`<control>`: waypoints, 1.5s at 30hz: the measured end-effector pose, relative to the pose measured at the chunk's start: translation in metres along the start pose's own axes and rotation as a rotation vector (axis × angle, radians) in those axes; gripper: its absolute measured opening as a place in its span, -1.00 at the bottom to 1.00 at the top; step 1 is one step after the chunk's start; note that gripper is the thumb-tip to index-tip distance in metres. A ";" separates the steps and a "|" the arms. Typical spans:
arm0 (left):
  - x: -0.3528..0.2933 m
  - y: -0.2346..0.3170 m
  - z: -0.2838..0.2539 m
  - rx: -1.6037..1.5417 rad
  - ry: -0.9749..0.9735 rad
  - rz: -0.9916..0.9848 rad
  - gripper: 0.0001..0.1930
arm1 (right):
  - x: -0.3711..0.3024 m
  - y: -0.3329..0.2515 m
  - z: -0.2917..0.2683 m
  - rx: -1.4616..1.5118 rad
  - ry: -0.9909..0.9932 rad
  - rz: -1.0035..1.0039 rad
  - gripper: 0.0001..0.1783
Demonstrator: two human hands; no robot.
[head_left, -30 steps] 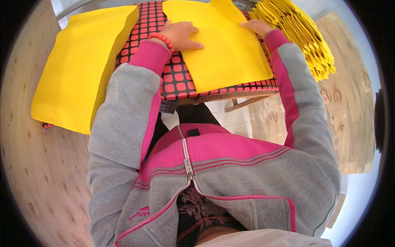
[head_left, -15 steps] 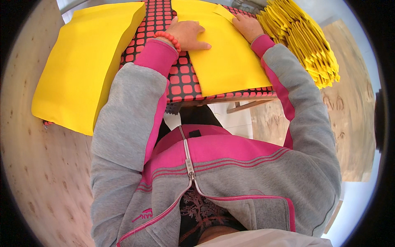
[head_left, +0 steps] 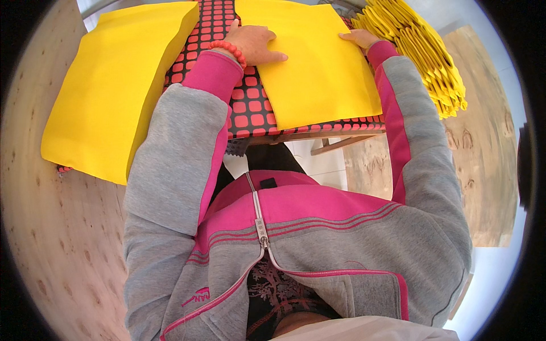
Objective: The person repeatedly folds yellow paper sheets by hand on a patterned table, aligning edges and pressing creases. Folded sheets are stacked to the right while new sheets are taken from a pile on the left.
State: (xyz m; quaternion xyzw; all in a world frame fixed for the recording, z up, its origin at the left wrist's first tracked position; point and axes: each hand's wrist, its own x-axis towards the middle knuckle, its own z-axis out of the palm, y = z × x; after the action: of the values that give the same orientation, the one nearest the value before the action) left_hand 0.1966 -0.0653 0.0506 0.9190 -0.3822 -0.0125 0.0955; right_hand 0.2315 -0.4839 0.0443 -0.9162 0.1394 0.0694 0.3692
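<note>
A yellow sheet [head_left: 318,79], which looks like soft fabric, lies spread on the table in front of me. My left hand [head_left: 250,45], with a red bead bracelet at the wrist, rests on its left edge. That hand is open, thumb and fingers apart. At the sheet's far right edge is my right hand [head_left: 360,38]. One digit of it, seemingly the thumb, lies over the edge. The other fingers are mostly hidden, and the hand seems to pinch the sheet there.
To the left stands a thick stack of flat yellow sheets [head_left: 108,85]. A bundle of folded yellow pieces [head_left: 426,57] lies close beyond my right hand. The table wears a red-and-black patterned cloth [head_left: 243,108]. Wooden boards [head_left: 483,142] show at the right.
The strip folded over at the sheet's far right is no longer seen, and the sheet now reaches farther right. My right hand has shifted right and turned. My left hand has barely moved.
</note>
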 end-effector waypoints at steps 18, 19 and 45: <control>0.003 -0.007 0.003 0.025 0.078 -0.071 -0.26 | 0.029 0.003 -0.014 0.072 0.052 0.170 -0.48; 0.003 -0.007 0.004 0.008 0.086 -0.066 -0.26 | 0.030 0.005 -0.013 0.100 0.032 0.144 -0.48; 0.006 -0.033 0.015 0.203 0.468 -0.093 -0.49 | 0.007 -0.016 0.036 0.619 0.128 0.233 -0.71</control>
State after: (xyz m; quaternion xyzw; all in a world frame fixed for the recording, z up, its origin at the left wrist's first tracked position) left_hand 0.2226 -0.0486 0.0304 0.9184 -0.3063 0.2346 0.0881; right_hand 0.2425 -0.4490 0.0268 -0.7410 0.2807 0.0081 0.6100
